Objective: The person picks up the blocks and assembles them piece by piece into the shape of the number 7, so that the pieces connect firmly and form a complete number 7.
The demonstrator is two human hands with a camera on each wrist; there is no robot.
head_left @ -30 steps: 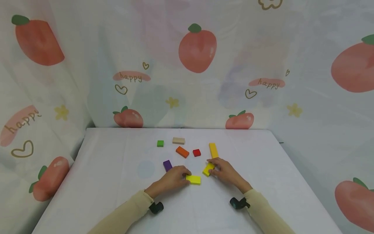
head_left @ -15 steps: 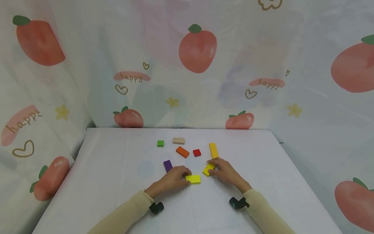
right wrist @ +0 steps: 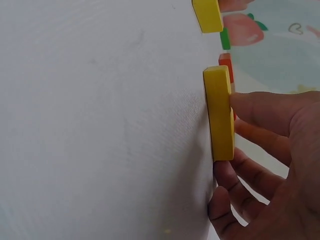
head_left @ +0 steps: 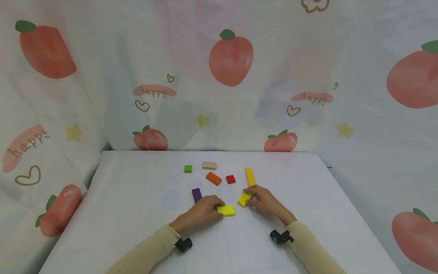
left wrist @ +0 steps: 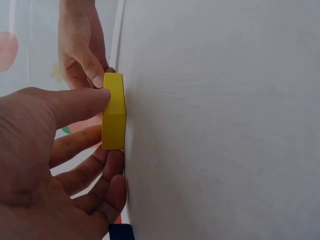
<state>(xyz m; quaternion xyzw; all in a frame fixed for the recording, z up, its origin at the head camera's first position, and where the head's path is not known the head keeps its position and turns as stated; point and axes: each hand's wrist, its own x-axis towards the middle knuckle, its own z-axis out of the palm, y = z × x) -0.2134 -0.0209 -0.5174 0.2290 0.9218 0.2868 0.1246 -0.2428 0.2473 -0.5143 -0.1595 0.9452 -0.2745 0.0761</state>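
Note:
My left hand (head_left: 202, 209) pinches the left end of a bright yellow rectangular block (head_left: 227, 211) that lies flat on the table, its long side running across. In the left wrist view the thumb is on the near face of this yellow block (left wrist: 114, 120), with the fingers around its far side. A second yellow block (head_left: 243, 199), lying at a slant, is held between the thumb and fingers of my right hand (head_left: 268, 201). The right wrist view shows the thumb against the side of that yellow block (right wrist: 220, 120). The two held blocks are apart.
A longer yellow block (head_left: 250, 176) lies just beyond my right hand. Beside my left hand is a purple block (head_left: 196, 194), partly covered. Farther back lie orange (head_left: 213, 178), red (head_left: 230, 179), green (head_left: 188, 169) and beige (head_left: 209, 165) blocks on the white table (head_left: 137, 213).

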